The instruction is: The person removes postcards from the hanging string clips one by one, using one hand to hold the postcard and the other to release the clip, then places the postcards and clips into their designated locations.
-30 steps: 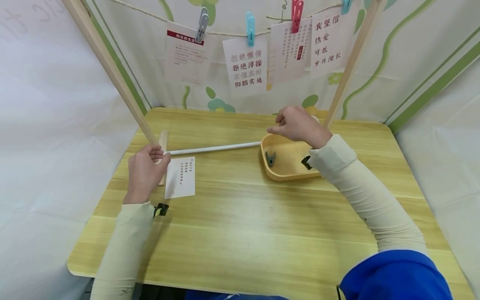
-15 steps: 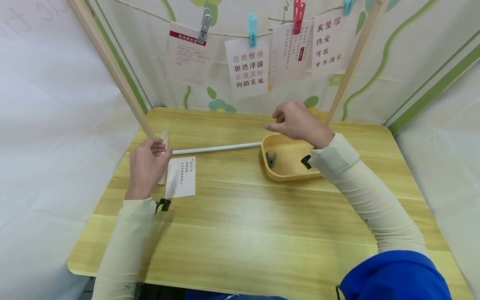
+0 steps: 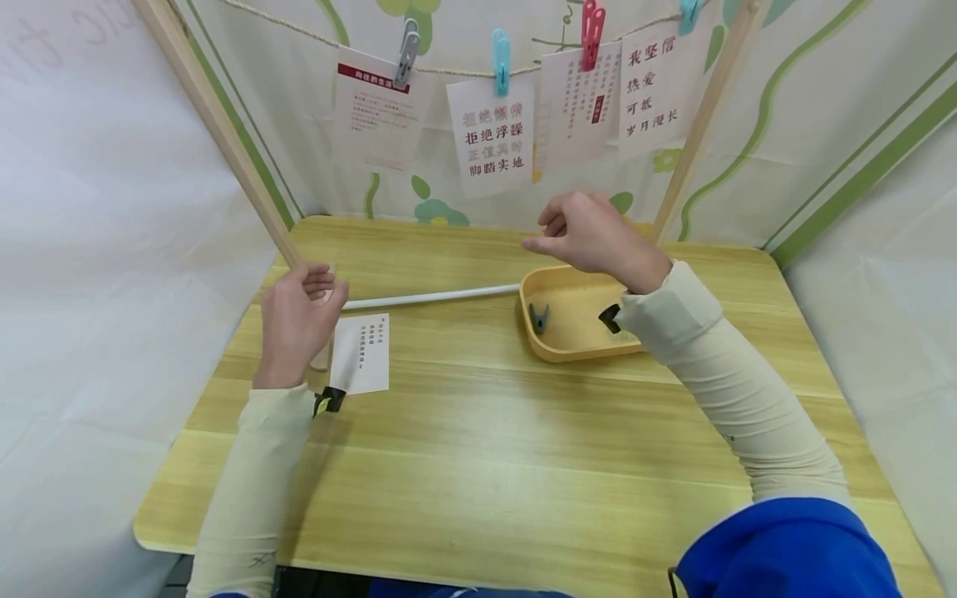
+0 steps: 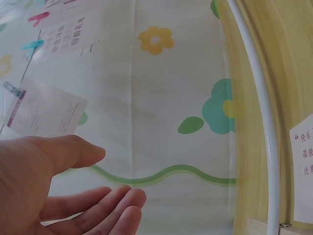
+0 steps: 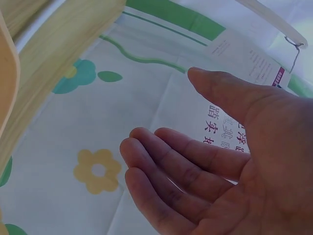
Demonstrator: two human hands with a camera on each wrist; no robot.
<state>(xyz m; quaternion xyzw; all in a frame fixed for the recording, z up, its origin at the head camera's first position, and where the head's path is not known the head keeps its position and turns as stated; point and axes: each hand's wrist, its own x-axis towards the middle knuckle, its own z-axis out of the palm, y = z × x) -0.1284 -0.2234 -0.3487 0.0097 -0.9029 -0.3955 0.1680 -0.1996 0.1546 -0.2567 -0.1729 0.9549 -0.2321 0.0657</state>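
My left hand (image 3: 297, 322) hovers at the left wooden post's foot, fingers relaxed and holding nothing; the left wrist view shows the thumb apart from the fingers. Beside it on the table lies a white printed card (image 3: 366, 353). My right hand (image 3: 604, 237) is above the yellow tray (image 3: 557, 354), also bare, its fingers loosely bent in the right wrist view. A dark green clothespin (image 3: 539, 317) lies inside the tray. On the rope (image 3: 452, 71) hang several cards, held by a grey clothespin (image 3: 406, 54), a blue clothespin (image 3: 501, 62), a red clothespin (image 3: 591, 33) and another blue clothespin (image 3: 689, 12).
A left wooden post (image 3: 217, 133) and a right wooden post (image 3: 703, 124) rise from the wooden table (image 3: 478, 465). Between their feet runs a white rod (image 3: 434, 296), partly hidden by the tray. A patterned cloth (image 3: 478, 208) stands behind the table.
My left hand has risen slightly, away from the post's foot. My right hand has also lifted a little over the tray. The cards and clothespins stay as they were.
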